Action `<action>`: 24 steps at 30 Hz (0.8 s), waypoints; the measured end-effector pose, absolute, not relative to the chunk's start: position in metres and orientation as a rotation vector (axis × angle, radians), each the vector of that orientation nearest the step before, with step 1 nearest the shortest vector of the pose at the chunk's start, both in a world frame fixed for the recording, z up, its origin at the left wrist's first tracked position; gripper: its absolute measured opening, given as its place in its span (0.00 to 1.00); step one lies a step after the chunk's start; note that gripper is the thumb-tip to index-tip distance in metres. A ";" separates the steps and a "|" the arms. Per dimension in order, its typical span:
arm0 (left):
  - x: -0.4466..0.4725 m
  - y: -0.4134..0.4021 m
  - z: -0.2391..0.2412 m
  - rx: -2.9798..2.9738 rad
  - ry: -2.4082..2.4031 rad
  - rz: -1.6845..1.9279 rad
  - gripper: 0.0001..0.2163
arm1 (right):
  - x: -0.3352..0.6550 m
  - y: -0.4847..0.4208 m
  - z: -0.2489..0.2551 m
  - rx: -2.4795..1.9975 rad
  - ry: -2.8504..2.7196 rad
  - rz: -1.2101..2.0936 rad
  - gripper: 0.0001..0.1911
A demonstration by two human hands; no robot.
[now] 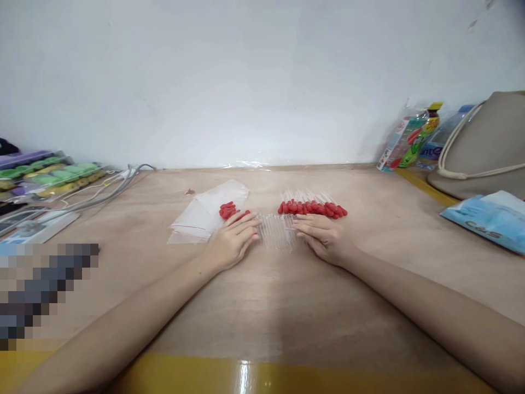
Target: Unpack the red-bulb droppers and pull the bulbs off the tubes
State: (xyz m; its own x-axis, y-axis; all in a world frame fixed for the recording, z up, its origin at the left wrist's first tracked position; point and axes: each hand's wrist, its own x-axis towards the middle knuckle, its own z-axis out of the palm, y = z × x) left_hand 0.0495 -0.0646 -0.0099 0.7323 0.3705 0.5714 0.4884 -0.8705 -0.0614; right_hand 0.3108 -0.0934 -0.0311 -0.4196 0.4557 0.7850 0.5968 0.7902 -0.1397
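Left hand (235,241) and right hand (322,238) lie unclenched, fingers extended, touching opposite ends of the clear tubes (274,232); the row spans between them, equally near both, tubes pointing away from the wearer. Beyond the right: red-tipped tubes (314,208); beyond the left: red pieces (227,210), plastic bags (197,216). Moving room lies between the forearms, to the yellow edge strip (192,373)

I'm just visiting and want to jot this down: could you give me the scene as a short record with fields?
Left hand: fingers extended at the left end of a row of clear tubes
Right hand: fingers extended at the row's right end
Behind left hand: loose red pieces, plastic bags
Behind right hand: a row of red-ended tubes, red ends toward the person
Far right: bottles, blue packet
Far left: colourful packs
Surface: table
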 end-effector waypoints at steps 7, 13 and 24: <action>0.050 -0.049 0.002 -2.590 -1.101 -1.213 0.09 | 0.304 -0.089 -0.031 -1.085 -2.080 -0.368 0.17; 0.031 -0.018 0.022 -2.541 -1.587 -1.175 0.12 | 0.297 -0.088 -0.029 -1.122 -2.000 -0.268 0.09; 0.013 0.008 0.043 -2.699 -1.965 -0.916 0.12 | 0.294 -0.093 -0.025 -1.153 -2.042 -0.280 0.08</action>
